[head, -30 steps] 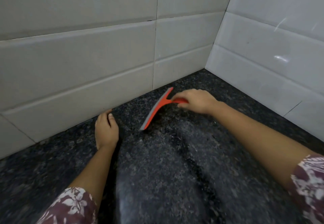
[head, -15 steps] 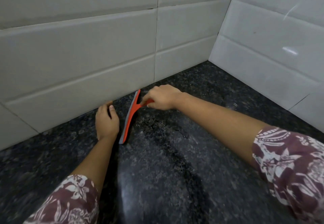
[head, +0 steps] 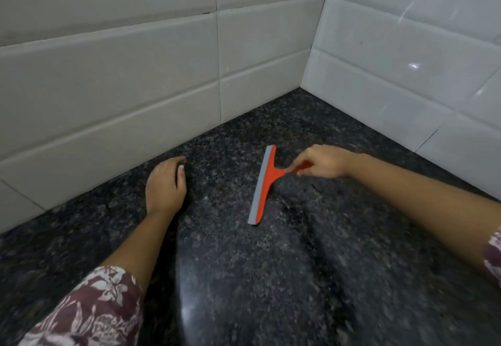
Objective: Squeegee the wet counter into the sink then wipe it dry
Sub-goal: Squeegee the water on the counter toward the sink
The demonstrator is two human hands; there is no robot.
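Only one red squeegee (head: 262, 186) lies on the desk (head: 244, 278), its handle pinched by the right hand (head: 324, 162), while left of it the left hand (head: 164, 186) rests flat, holding nothing.

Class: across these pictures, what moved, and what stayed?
The right hand pushed the squeegee left, up beside the left hand, then drew it back right, leaving a gap. It keeps its grip; the left hand still rests on the counter by the wall.

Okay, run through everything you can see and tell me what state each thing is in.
squeegee: held by its handle, blade low at the counter, contact unclear.
right hand: pinches the squeegee handle.
left hand: rests palm down on the counter, holding nothing.
counter: glossy and streaky.
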